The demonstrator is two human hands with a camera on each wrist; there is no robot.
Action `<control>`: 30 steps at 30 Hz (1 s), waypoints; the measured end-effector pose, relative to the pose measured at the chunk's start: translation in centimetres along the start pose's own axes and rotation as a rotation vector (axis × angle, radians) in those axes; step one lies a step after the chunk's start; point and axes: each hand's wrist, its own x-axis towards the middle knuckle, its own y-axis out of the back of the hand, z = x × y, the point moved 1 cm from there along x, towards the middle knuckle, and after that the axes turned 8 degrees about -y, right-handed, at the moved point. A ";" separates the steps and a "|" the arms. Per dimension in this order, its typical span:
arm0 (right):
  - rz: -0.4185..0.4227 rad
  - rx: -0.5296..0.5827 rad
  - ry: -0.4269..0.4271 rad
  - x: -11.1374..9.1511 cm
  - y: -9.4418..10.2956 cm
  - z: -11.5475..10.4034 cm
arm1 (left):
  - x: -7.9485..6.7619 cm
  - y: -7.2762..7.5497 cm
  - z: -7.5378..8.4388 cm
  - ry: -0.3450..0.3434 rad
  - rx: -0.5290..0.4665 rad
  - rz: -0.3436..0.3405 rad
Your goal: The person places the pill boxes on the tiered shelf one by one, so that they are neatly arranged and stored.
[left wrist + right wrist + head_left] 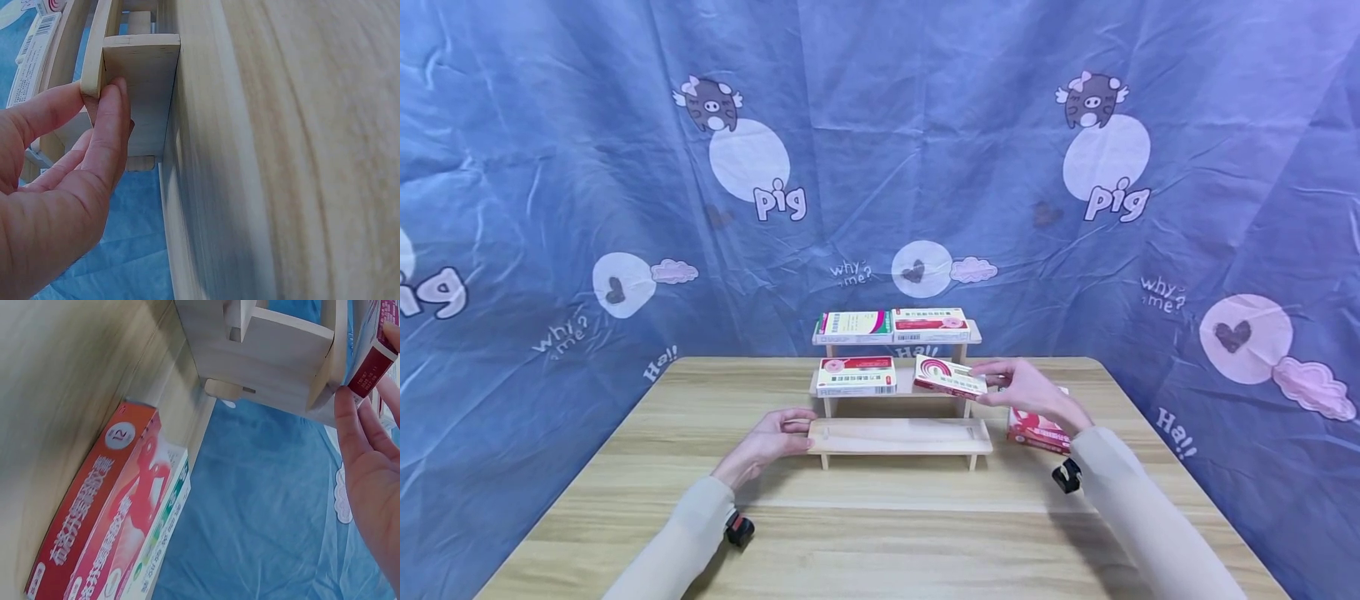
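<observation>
A three-tier wooden stand (901, 437) stands on the table. My left hand (772, 437) pinches the left end of its lowest shelf between thumb and fingers, as the left wrist view shows up close. My right hand (1026, 390) grips a white and dark red medicine box (950, 376) by its right end, tilted over the right part of the middle shelf. On that shelf's left half lies a red and white medicine box (856, 377). The top shelf bears a white, green and purple box (853, 326) and a white and red box (931, 324) side by side.
Right of the stand, a red and pink medicine box (119, 512) lies on the table (880, 533), with a white and green box (164, 528) beside it. A blue printed curtain (880, 167) hangs behind and at both sides of the table.
</observation>
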 end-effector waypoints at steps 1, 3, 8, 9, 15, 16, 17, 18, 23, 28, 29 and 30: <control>-0.002 -0.005 0.006 0.2 -0.1 -0.1 | 0.0 0.0 0.0 -0.001 0.000 0.000; 0.001 -0.002 0.002 0.4 -0.2 -0.3 | 0.0 0.0 0.1 -0.002 0.007 0.002; 0.001 0.003 0.049 1.0 -0.8 -0.7 | -0.2 -0.1 0.1 0.012 0.028 0.016; 0.002 0.004 0.064 1.0 -1.0 -0.8 | -0.2 -0.1 0.1 0.014 0.029 0.017; 0.017 0.000 0.100 1.2 -1.3 -1.1 | -0.3 -0.1 0.2 0.010 0.020 0.019; 0.017 -0.003 0.099 1.3 -1.4 -1.1 | -0.2 -0.1 0.1 0.008 0.018 0.018; 0.019 -0.004 0.098 1.3 -1.4 -1.2 | -0.2 -0.1 0.1 0.009 0.014 0.018; 0.020 0.003 0.095 1.4 -1.4 -1.2 | -0.2 -0.1 0.1 0.008 0.013 0.016; 0.029 0.064 0.104 1.8 -1.7 -1.0 | 0.0 0.0 0.0 -0.001 0.003 0.004; 0.044 0.089 0.108 2.0 -2.0 -0.9 | 0.0 0.0 0.0 -0.007 0.005 0.001; 0.045 0.094 0.102 2.1 -2.1 -0.9 | 0.0 0.0 0.0 -0.007 0.005 0.001; 0.049 0.095 0.096 2.1 -2.1 -1.0 | 0.0 0.0 0.0 -0.007 0.005 0.002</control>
